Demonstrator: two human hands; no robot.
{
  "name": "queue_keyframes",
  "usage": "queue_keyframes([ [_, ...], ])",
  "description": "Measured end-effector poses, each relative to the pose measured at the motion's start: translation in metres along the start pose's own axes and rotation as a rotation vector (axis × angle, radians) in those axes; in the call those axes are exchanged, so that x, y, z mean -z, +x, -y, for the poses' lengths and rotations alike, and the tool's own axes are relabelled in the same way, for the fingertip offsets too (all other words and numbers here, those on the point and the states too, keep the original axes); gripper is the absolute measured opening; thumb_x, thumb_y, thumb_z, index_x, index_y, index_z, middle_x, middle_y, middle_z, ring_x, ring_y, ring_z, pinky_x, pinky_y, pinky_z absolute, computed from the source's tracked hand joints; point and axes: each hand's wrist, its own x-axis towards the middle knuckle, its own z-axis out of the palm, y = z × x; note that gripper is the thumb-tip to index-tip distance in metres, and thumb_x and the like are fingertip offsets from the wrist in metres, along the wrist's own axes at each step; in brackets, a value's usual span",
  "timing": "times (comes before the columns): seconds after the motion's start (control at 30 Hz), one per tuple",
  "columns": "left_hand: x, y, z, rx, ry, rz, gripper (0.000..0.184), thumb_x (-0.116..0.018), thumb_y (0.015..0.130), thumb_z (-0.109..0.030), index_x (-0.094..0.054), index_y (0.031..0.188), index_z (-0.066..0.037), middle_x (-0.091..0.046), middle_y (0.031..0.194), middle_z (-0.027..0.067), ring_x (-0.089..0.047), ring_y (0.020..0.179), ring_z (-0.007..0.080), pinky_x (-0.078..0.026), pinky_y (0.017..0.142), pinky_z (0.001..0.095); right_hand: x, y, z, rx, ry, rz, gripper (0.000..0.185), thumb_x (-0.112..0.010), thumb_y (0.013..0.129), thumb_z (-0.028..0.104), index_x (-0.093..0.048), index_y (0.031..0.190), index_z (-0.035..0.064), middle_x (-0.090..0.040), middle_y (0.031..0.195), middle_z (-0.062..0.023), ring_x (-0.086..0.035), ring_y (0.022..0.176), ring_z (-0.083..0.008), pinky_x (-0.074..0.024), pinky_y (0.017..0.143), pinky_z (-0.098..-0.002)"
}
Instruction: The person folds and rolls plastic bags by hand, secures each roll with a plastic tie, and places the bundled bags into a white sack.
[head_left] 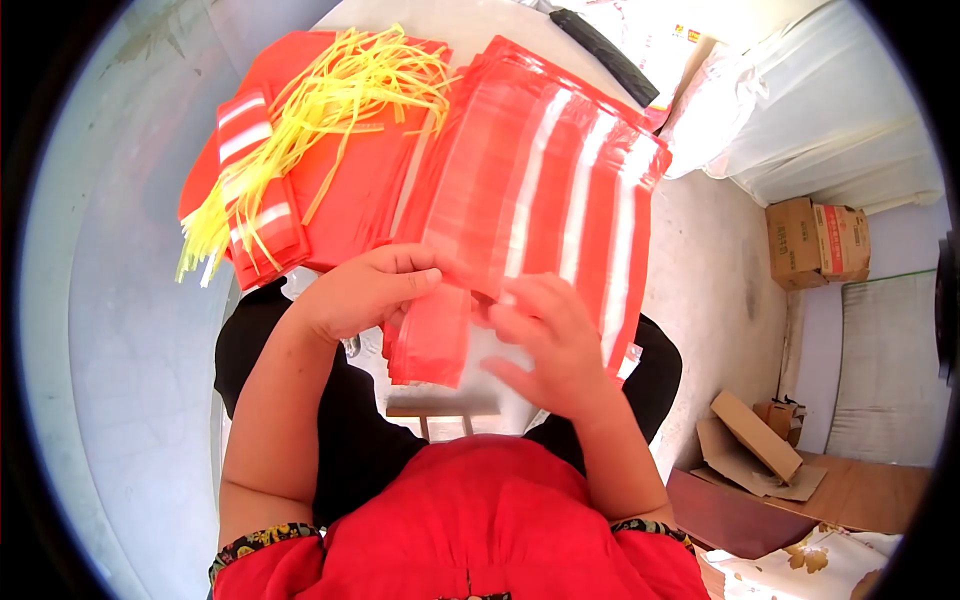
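Observation:
A thick stack of red plastic bags with white stripes lies in front of me, its near edge hanging over my lap. My left hand is closed on the near left part of the top bag, with the thumb above and the other fingers mostly hidden. Just to its right, my right hand has thumb and forefinger pinched at the same bag's edge, slightly blurred, its lower fingers held apart. A small dark gap shows in the plastic between the two hands.
Left of the stack, a bundle of yellow strips lies over more red plastic sheets and a folded striped piece. A black roll rests at the table's far edge. Cardboard boxes stand at the right.

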Motion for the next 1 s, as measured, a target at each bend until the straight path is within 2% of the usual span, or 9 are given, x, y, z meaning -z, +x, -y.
queue_keyframes([
  [0.13, -0.009, -0.001, -0.011, -0.006, -0.071, 0.069, 0.03, -0.056, 0.11, -0.021, -0.064, 0.135, -0.006, -0.071, 0.109, 0.0006, -0.068, 0.09, 0.0074, -0.057, 0.074, 0.0254, -0.044, -0.003, 0.006, 0.246, -0.29, -0.087, 0.041, -0.071, 0.084, 0.014, -0.07, 0.124, 0.0225, -0.059, 0.134, -0.0101, -0.058, 0.128, -0.0331, -0.0524, 0.104, -0.0504],
  [0.23, -0.01, -0.001, -0.013, -0.002, -0.053, 0.075, 0.031, -0.055, 0.11, -0.021, -0.064, 0.135, -0.006, -0.071, 0.11, 0.0024, -0.07, 0.095, 0.0106, -0.059, 0.079, 0.0274, -0.06, 0.001, 0.001, 0.284, -0.221, -0.241, 0.038, -0.073, 0.081, 0.014, -0.072, 0.119, 0.0194, -0.06, 0.128, -0.0078, -0.06, 0.123, -0.0283, -0.0549, 0.1, -0.0471],
  [0.43, -0.014, -0.002, -0.016, 0.007, 0.071, 0.021, 0.03, -0.055, 0.11, -0.024, -0.063, 0.134, -0.007, -0.071, 0.111, 0.0047, -0.071, 0.093, 0.0125, -0.06, 0.078, 0.0292, -0.056, 0.009, 0.017, 0.313, -0.21, -0.279, 0.029, -0.075, 0.076, 0.008, -0.073, 0.105, 0.0128, -0.065, 0.111, -0.0042, -0.064, 0.101, -0.0227, -0.0553, 0.083, -0.0401],
  [0.63, -0.011, 0.001, -0.016, -0.031, 0.245, -0.123, 0.03, -0.057, 0.11, -0.027, -0.063, 0.13, -0.006, -0.072, 0.103, 0.0054, -0.07, 0.084, 0.012, -0.057, 0.071, 0.0284, -0.027, 0.01, 0.006, -0.016, 0.007, -0.299, 0.042, -0.078, 0.07, 0.006, -0.072, 0.111, 0.0079, -0.069, 0.103, -0.0094, -0.068, 0.086, -0.0273, -0.0539, 0.077, -0.0384],
  [0.67, -0.012, 0.007, -0.011, -0.095, 0.308, -0.16, 0.029, -0.057, 0.109, -0.027, -0.063, 0.129, -0.007, -0.072, 0.099, 0.0045, -0.07, 0.084, 0.0104, -0.056, 0.07, 0.0274, -0.018, 0.013, 0.004, -0.061, 0.037, -0.288, 0.03, -0.075, 0.084, -0.007, -0.069, 0.111, 0.003, -0.068, 0.103, -0.0084, -0.067, 0.088, -0.0236, -0.0538, 0.075, -0.0336],
  [0.7, -0.016, 0.01, -0.008, -0.157, 0.371, -0.196, 0.029, -0.057, 0.109, -0.028, -0.063, 0.129, -0.007, -0.071, 0.096, 0.0036, -0.069, 0.084, 0.0089, -0.055, 0.069, 0.0264, -0.017, 0.01, 0.003, -0.232, 0.107, -0.336, 0.029, -0.073, 0.086, -0.007, -0.068, 0.114, 0.0023, -0.068, 0.104, -0.0082, -0.067, 0.09, -0.0213, -0.0542, 0.077, -0.0329],
  [0.77, -0.021, 0.014, -0.011, -0.132, 0.476, -0.282, 0.032, -0.066, 0.103, -0.028, -0.065, 0.125, -0.004, -0.074, 0.091, 0.0078, -0.072, 0.081, 0.0158, -0.056, 0.07, 0.0307, -0.018, 0.003, -0.002, -0.574, 0.25, -0.428, 0.03, -0.07, 0.091, -0.005, -0.064, 0.12, 0.0008, -0.069, 0.105, -0.0077, -0.067, 0.094, -0.0169, -0.0551, 0.082, -0.0314],
  [0.87, -0.018, 0.026, -0.002, -0.195, 0.669, -0.415, 0.033, -0.073, 0.097, -0.027, -0.066, 0.118, -0.002, -0.075, 0.086, 0.0134, -0.074, 0.08, 0.0254, -0.056, 0.071, 0.0364, -0.01, -0.001, -0.019, -0.746, 0.5, -0.451, 0.029, -0.071, 0.094, 0.005, -0.066, 0.122, -0.0006, -0.069, 0.112, -0.0156, -0.069, 0.098, -0.0242, -0.0547, 0.089, -0.0341],
  [1.0, -0.039, 0.028, -0.018, -0.181, 1.086, -0.566, 0.032, -0.076, 0.093, -0.03, -0.067, 0.11, -0.004, -0.072, 0.082, 0.0167, -0.071, 0.08, 0.0366, -0.056, 0.071, 0.0453, -0.015, -0.023, -0.051, -0.75, 0.384, -0.282, 0.031, -0.066, 0.097, 0.002, -0.063, 0.128, -0.0019, -0.068, 0.108, -0.0074, -0.066, 0.095, -0.0125, -0.0551, 0.084, -0.0284],
])
